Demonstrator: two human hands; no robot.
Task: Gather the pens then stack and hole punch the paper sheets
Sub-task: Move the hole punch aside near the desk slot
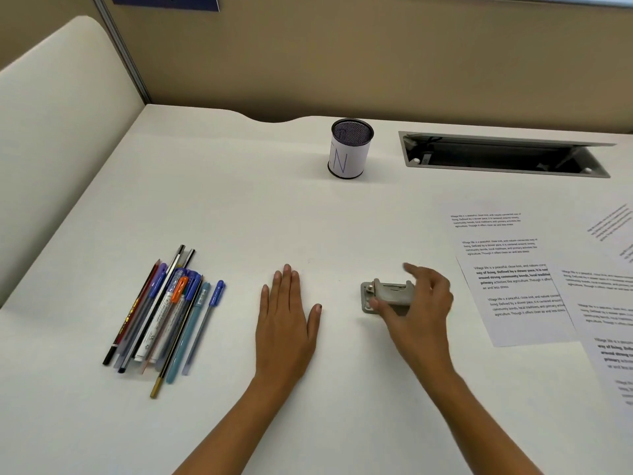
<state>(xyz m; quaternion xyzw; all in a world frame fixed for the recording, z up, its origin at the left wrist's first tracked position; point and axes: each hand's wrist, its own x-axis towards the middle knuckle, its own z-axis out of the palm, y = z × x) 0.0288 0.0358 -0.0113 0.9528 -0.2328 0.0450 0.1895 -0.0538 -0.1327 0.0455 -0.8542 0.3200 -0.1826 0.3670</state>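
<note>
Leftmost, on the white desk (239, 200), lies a bundle of assorted pens (164, 313): blue-capped, orange-capped, teal and black-barrelled ones, side by side and partly overlapping, tips pointing roughly the same way. They look gathered already, though none is in the cup. Just right of them the left hand (286, 313) rests palm down on the desk, its four fingers straight and pressed together, the thumb spread out to the side, holding nothing.

Further back, near the middle, a black wire-mesh pen cup (350, 149) wrapped in white paper stands upright, well apart from the pens.

Right of the left hand sits the small grey metal hole punch (387, 294) on the desk. The right hand (418, 303) covers its right end: the thumb lies against the near edge, the other fingers curl over the far side, and the forefinger lifts off, slightly blurred. It reads as a hold around the body.

Behind, a grey-framed cable slot (503, 156) is open in the desk.

Farthest right, white printed paper sheets (513, 275) lie fanned out and overlapping at different angles, not yet squared into a stack.

The punch is probably rigid and fairly heavy for its size, best taken across its body, not by the lever. The sheets are likely thin, limp and prone to sliding, so they should be slid together flat and squared by their edges before they go into the punch's slot.
</note>
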